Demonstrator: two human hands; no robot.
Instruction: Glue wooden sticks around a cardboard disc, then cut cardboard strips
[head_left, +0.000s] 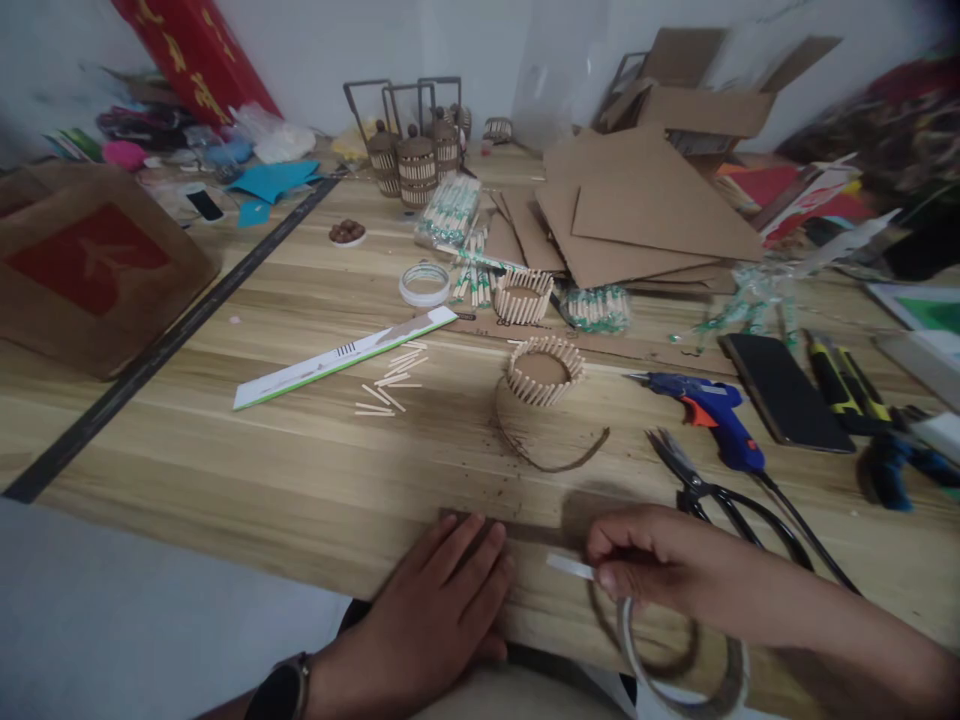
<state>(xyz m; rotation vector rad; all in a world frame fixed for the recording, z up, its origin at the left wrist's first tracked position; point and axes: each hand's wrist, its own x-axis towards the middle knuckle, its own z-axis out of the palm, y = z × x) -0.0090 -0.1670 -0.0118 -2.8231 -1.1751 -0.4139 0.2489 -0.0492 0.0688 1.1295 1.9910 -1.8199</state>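
My left hand [439,610] lies flat with fingers stretched out, pressing on a brown cardboard strip [532,530] at the table's front edge. My right hand [660,570] is closed in a pinch on the white free end [570,567] of a tape roll [679,690]. The roll hangs just below that hand. The tape end points left toward my left fingertips, just above the strip.
Behind my hands lie a curved cardboard strip [551,462] and a ring of wooden sticks [544,372]. Scissors [705,485], a blue glue gun [709,410], a black phone [780,392] and a yellow knife [840,385] sit to the right. A ruler [345,357] and loose sticks [390,387] lie left; cardboard sheets [645,210] lie behind.
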